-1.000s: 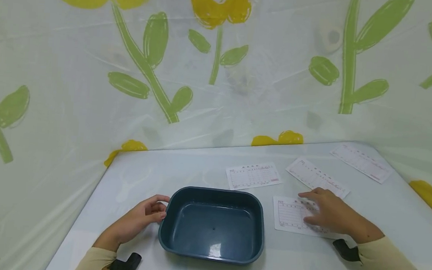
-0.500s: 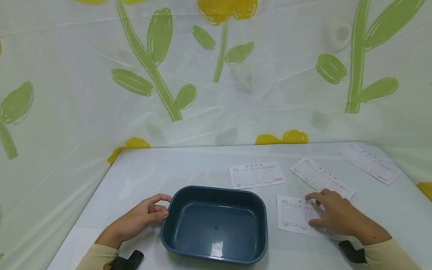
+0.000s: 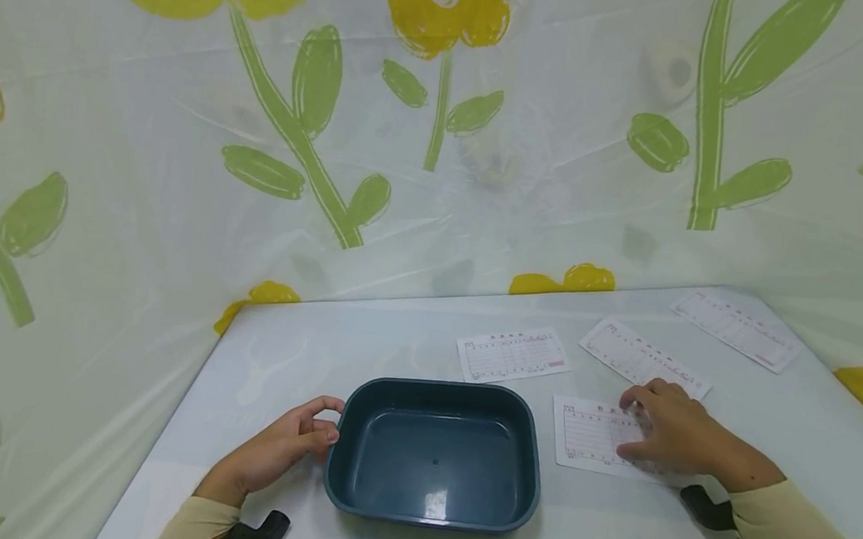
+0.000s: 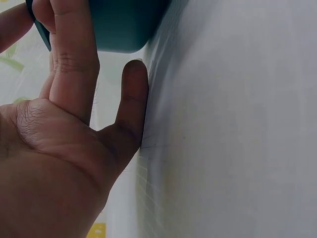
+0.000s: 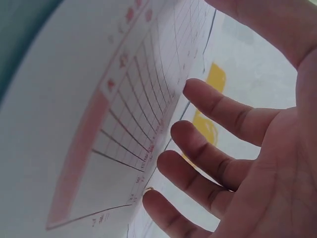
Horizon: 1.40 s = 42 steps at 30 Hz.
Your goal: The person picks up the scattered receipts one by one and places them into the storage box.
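Observation:
A dark blue-green plastic basin (image 3: 435,462) stands on the white table. My left hand (image 3: 280,443) is at its left side, the basin's rim (image 4: 40,29) between thumb and fingers in the left wrist view. The little finger rests near the tabletop. Over the right part of a printed paper receipt slip (image 3: 588,435), beside the basin, my right hand (image 3: 679,429) is spread with bent fingers. In the right wrist view its fingertips (image 5: 184,133) are at or close to the slip's far edge; contact is hard to tell. Nothing is gripped by it.
Beyond the basin lies a second slip (image 3: 514,355). A third slip (image 3: 643,355) is partly behind my right hand, and another slip (image 3: 735,328) is at the far right corner. A flower-printed curtain (image 3: 435,211) hangs behind the white table (image 3: 321,337).
My right hand has shifted slightly right over the nearest slip, its fingers drawing in a little. The left hand stays at the basin's rim. The head view has tilted slightly.

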Each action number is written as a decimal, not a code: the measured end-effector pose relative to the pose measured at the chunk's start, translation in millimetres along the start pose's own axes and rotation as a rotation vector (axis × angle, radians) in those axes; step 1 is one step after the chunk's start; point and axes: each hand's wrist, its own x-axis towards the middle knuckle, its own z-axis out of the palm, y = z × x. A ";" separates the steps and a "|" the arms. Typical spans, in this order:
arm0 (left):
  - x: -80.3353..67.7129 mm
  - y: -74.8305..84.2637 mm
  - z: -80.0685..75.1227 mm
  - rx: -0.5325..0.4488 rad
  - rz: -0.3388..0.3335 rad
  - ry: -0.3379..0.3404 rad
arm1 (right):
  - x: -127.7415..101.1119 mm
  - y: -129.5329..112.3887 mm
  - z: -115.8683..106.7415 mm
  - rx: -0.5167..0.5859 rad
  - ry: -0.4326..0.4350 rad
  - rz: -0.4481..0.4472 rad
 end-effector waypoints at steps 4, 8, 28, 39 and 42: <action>-0.1 -0.3 0.4 0.000 0.000 0.000 | 0.9 1.8 1.1 -0.012 0.004 0.000; 0.2 0.1 0.6 0.001 0.005 -0.002 | 2.0 3.7 1.3 -0.012 0.003 -0.012; 0.7 5.3 8.3 0.043 -0.012 0.008 | 0.0 8.6 -4.1 0.231 -0.136 -0.026; 2.6 6.8 11.9 0.123 -0.016 0.044 | -0.5 2.4 -13.1 0.287 -0.142 -0.025; 1.5 8.3 11.9 0.142 -0.020 0.039 | -1.3 0.5 -16.5 0.299 -0.144 -0.025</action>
